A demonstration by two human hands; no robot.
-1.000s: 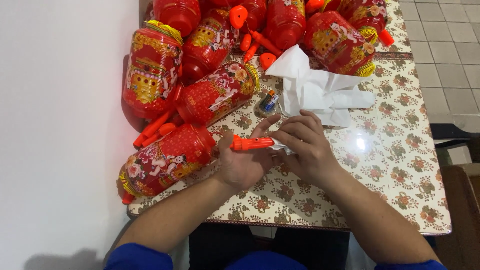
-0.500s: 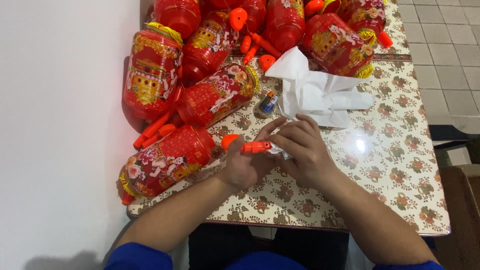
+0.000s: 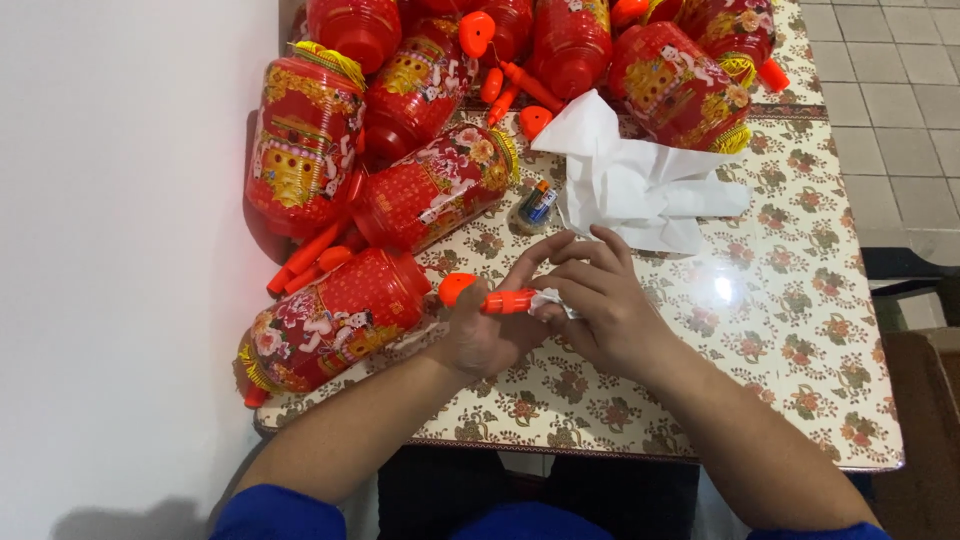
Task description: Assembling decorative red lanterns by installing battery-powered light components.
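While gripping orange handle (image 3: 497, 299), both hands closed

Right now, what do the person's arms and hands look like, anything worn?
Two bare hands, left hand and right hand, with no gloves, rings or watch visible. Forearms bare. Bright blue fabric sleeves end at about the elbow on both arms.

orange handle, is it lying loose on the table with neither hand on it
No, the orange handle is held off the floral table between the left hand and the right hand, beside a red lantern.
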